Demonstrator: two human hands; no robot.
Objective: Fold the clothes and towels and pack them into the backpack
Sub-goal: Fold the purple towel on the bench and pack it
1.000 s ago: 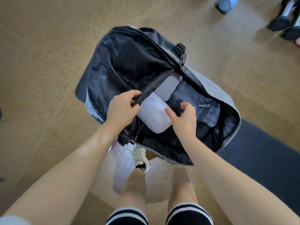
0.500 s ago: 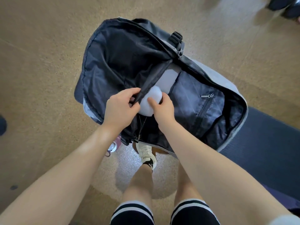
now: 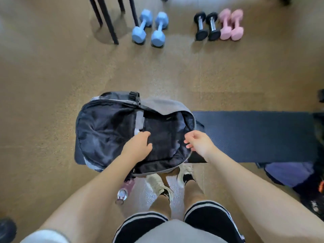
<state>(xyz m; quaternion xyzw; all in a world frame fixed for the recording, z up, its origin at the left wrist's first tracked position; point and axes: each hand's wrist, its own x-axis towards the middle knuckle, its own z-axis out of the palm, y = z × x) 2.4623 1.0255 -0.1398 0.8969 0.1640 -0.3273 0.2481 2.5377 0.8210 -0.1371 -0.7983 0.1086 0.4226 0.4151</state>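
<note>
Backpack point(image 3: 108, 130) open; left hand point(image 3: 138, 146) inside, right hand point(image 3: 198, 142) loose.

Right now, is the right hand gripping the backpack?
No, the right hand hovers with loose fingers above the backpack rim, holding nothing.

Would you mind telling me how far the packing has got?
Nearly done, it seems: the open black-and-grey fabric backpack shows only dark lining, contents unseen. In hand: the left hand rests inside; the right hand hovers empty. Left: probably zipping shut.
</note>
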